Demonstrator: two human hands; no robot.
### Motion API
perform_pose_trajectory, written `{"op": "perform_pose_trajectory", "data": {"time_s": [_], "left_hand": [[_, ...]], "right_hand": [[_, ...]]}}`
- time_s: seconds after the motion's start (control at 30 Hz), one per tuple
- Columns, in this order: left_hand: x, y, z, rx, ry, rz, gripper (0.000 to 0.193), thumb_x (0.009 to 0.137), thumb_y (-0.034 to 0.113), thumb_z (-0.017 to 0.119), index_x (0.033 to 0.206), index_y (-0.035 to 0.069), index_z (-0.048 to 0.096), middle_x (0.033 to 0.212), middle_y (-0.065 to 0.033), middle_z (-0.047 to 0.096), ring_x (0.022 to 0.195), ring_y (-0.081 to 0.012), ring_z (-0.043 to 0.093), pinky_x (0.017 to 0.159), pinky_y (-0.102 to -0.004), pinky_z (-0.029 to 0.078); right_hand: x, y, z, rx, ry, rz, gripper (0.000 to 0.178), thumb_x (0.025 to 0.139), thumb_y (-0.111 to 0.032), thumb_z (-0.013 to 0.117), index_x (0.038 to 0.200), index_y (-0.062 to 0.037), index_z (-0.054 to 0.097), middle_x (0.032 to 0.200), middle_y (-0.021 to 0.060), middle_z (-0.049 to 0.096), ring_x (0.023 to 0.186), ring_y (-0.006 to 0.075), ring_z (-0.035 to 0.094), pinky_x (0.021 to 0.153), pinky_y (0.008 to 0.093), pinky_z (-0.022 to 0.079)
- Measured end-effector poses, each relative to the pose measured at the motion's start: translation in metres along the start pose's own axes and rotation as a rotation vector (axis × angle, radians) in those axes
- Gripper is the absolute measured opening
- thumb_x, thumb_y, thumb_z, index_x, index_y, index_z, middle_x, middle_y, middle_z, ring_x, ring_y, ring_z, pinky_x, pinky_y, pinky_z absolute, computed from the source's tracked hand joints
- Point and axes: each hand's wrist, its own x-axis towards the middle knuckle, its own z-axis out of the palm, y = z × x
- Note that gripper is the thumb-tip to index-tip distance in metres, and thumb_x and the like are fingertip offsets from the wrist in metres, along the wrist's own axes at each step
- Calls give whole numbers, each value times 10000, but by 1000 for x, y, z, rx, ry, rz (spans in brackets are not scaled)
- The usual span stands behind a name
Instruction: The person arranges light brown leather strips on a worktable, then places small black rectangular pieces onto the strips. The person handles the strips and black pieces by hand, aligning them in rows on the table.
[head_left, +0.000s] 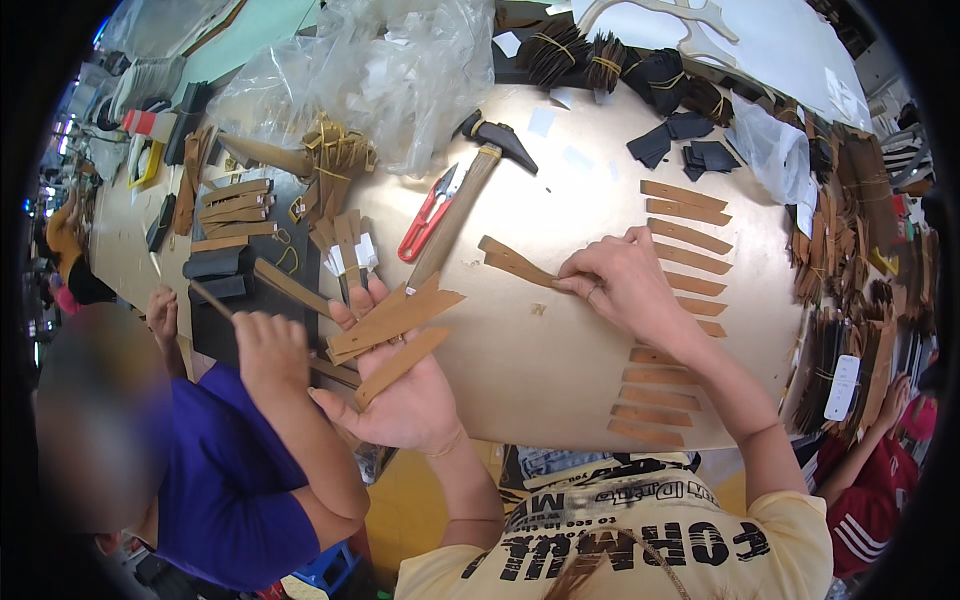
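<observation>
A tapered brown leather-like strip (520, 264), forked or doubled at its far end, hangs above the middle of the bench (530, 385). The grip of the right hand (622, 285) is closed on its narrow end, pinched between thumb and fingers, which hide the tip. The grip of the left hand (408, 390) is loosely open, palm up, above the bench's near edge; flat brown strips with slanted ends (395, 325) lie across palm and fingers, overlapping so that their number is hard to make out. A small dark slot shows in some.

Along the bench's right part runs a column of similar brown strips (690, 233), smooth and matt, partly covered by the right forearm. Left of centre lies a hammer with a black metal head and worn wooden handle (463, 208), its butt partly hidden near the left hand. Red-handled metal snips (428, 218) lie just beside it. Crumpled clear plastic bags (350, 85) cover part of the far left corner. Small black flat pieces (668, 138) sit toward the far right corner. At the left edge, a co-worker's blurred hand (270, 350) grasps something thin, its kind unclear.
</observation>
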Motion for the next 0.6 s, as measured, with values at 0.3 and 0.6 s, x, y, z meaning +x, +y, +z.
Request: {"op": "perform_pose_trajectory", "data": {"time_s": [0.3,0.6], "left_hand": [[-11,-11,6,-99,46,-92,823,914,575,553,1474,19,321,1517,-234,319,1469,-375,221,1221,-572,75],[-13,-11,5,-34,20,-117,829,906,563,581,1470,14,320,1510,-225,312,1466,-372,229,1220,-569,80]], "right_hand": [[1,5,1,-147,161,-120,127,856,-278,734,846,-152,753,812,-22,686,854,160,573,892,401,334],[20,15,-18,-37,4,-21,143,876,-266,714,882,-134,769,722,19,689,832,194,597,916,422,328]]}}
